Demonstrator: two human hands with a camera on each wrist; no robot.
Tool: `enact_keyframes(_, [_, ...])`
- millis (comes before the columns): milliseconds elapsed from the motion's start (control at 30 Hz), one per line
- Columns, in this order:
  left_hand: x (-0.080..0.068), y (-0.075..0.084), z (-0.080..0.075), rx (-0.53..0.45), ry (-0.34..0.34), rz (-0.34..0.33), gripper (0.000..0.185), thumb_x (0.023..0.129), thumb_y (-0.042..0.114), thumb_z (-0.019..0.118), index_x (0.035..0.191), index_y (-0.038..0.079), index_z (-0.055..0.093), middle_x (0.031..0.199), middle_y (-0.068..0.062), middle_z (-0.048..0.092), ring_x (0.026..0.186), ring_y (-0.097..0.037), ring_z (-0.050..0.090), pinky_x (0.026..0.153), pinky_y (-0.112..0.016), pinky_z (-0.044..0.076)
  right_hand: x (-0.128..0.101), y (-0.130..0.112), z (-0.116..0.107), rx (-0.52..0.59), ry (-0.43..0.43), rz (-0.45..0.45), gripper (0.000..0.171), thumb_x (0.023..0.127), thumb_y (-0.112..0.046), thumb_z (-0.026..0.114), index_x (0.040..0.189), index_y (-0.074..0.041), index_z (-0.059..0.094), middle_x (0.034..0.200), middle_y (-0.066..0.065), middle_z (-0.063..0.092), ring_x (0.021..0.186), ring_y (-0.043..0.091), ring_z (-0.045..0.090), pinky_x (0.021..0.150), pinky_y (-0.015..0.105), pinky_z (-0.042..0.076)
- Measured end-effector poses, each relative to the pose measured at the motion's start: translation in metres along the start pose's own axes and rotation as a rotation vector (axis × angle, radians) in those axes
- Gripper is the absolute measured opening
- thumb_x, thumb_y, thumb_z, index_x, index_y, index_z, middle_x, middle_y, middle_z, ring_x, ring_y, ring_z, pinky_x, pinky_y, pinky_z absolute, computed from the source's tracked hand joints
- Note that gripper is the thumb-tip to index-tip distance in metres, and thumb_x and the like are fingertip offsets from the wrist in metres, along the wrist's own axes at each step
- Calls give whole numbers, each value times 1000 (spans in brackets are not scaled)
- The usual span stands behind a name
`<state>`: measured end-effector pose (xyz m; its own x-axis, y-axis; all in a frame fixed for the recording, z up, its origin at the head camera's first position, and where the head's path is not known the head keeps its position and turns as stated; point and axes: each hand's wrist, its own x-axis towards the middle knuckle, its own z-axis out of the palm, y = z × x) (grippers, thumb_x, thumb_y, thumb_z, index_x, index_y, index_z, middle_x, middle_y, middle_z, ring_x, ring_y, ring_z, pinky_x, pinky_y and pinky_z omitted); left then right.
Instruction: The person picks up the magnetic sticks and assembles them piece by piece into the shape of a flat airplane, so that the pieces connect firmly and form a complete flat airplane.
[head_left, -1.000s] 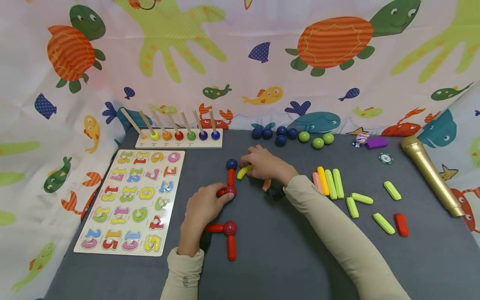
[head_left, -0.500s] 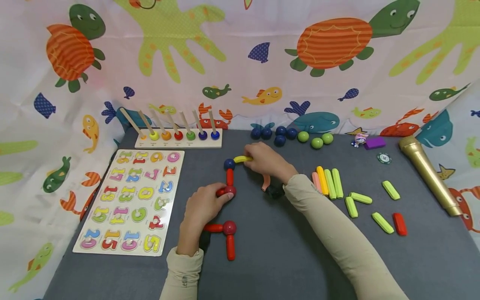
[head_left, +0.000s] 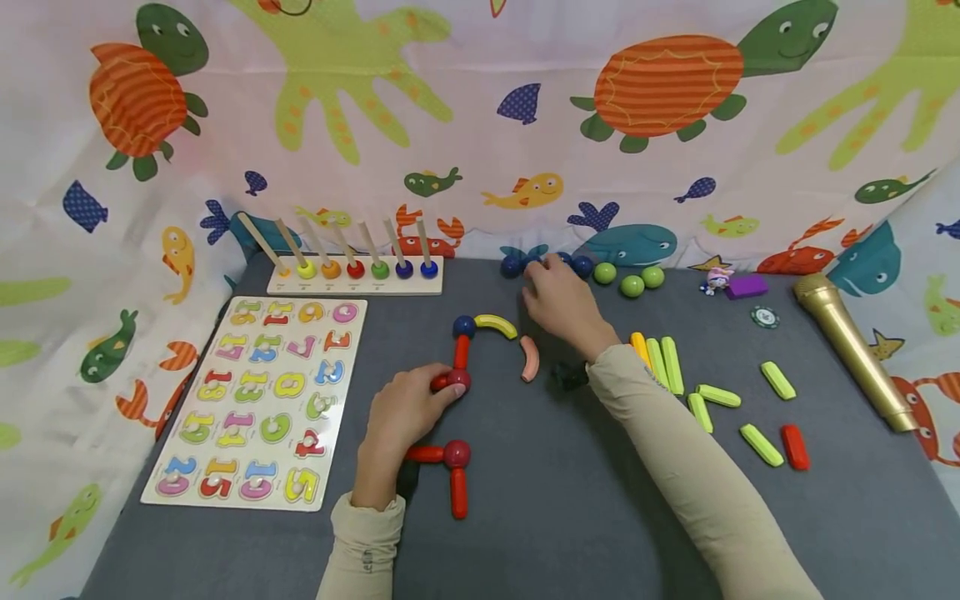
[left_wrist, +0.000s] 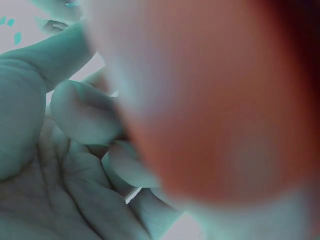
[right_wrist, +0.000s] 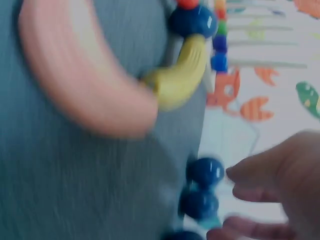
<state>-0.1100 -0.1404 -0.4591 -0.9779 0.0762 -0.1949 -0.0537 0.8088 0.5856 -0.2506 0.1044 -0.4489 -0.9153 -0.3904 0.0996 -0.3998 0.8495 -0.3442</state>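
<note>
My left hand (head_left: 405,408) pinches a red ball (head_left: 459,381) with a short red stick at its left. From that ball a red stick (head_left: 462,352) runs up to a blue ball (head_left: 464,326). A yellow curved piece (head_left: 498,323) extends right from the blue ball, and a pink curved piece (head_left: 530,358) lies beside it. At the back of the table, my right hand (head_left: 564,304) reaches over blue balls (right_wrist: 206,171), its fingertips close by them and partly hiding them. A blurred red thing (left_wrist: 225,125) fills much of the left wrist view.
Another red ball (head_left: 457,454) with two red sticks lies in front. A number puzzle board (head_left: 352,333) and a peg stand (head_left: 281,288) are at left. Green balls (head_left: 632,286), yellow-green sticks (head_left: 761,445) and a gold microphone (head_left: 855,350) lie right.
My right hand set the yellow curved piece against the blue ball, let go, and moved back and right to the blue balls. My left hand stayed in place.
</note>
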Motion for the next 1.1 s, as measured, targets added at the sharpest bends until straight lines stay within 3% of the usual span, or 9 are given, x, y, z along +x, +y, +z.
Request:
enact_keyframes(67, [0, 1, 0, -1, -1, 3, 40, 101, 36, 77, 134, 13, 75, 98, -6, 72, 84, -26, 63, 76, -48, 52, -1, 9, -1, -84, 23, 58, 32, 104, -11, 66, 132, 3, 66, 124, 30, 57, 102, 45, 63, 79, 59, 58])
enact_keyframes(133, [0, 1, 1, -3, -3, 1, 40, 101, 35, 77, 134, 13, 75, 97, -5, 71, 83, -25, 62, 75, -47, 51, -3, 17, -1, -130, -12, 105, 35, 104, -10, 64, 136, 3, 64, 128, 33, 54, 104, 49, 63, 79, 63, 58])
enact_keyframes(267, [-1, 0, 2, -2, -3, 0, 40, 101, 36, 77, 134, 13, 75, 97, -5, 71, 83, -25, 62, 75, -47, 51, -9, 27, 1, -53, -120, 132, 32, 105, -11, 64, 134, 2, 65, 128, 31, 56, 108, 47, 63, 86, 62, 56])
enact_keyframes(433, [-2, -2, 2, 13, 11, 9, 40, 101, 38, 77, 133, 14, 75, 103, -6, 74, 87, -28, 64, 79, -51, 53, -19, 15, -2, 222, -147, -6, 31, 105, -15, 67, 132, 0, 70, 125, 21, 64, 108, 37, 62, 93, 54, 51])
enact_keyframes(567, [-2, -2, 2, 5, 17, 14, 40, 101, 38, 77, 133, 14, 76, 102, -6, 74, 85, -28, 64, 79, -52, 53, -26, -7, -6, 420, -240, -168, 30, 104, -16, 68, 130, -2, 73, 116, 13, 69, 89, 27, 64, 83, 44, 52])
enact_keyframes(667, [-1, 0, 2, 0, 19, 18, 40, 101, 37, 77, 132, 14, 76, 99, -6, 73, 82, -27, 63, 76, -50, 52, -29, -19, -7, 467, -359, -214, 28, 106, -15, 68, 130, -2, 73, 118, 12, 70, 70, 21, 70, 79, 38, 55])
enact_keyframes(767, [0, 2, 2, 1, 15, 18, 40, 101, 38, 77, 132, 14, 76, 98, -6, 73, 82, -27, 62, 76, -49, 52, -33, -21, -5, 442, -408, -205, 28, 107, -13, 67, 131, 0, 71, 125, 15, 69, 59, 20, 71, 84, 37, 58])
enact_keyframes(900, [0, 5, 3, 8, 7, 23, 41, 101, 38, 77, 134, 13, 75, 98, -6, 72, 82, -27, 62, 76, -49, 52, -38, -14, -1, 376, -368, -195, 28, 106, -13, 69, 130, 0, 72, 124, 15, 70, 72, 15, 71, 96, 44, 55])
enact_keyframes(1100, [-2, 18, -13, 110, 41, 41, 44, 101, 36, 77, 136, 9, 73, 111, -13, 75, 87, -32, 67, 78, -54, 56, -45, -6, 4, 346, -294, -193, 29, 104, -16, 72, 129, -2, 74, 122, 11, 72, 109, 27, 65, 103, 49, 52])
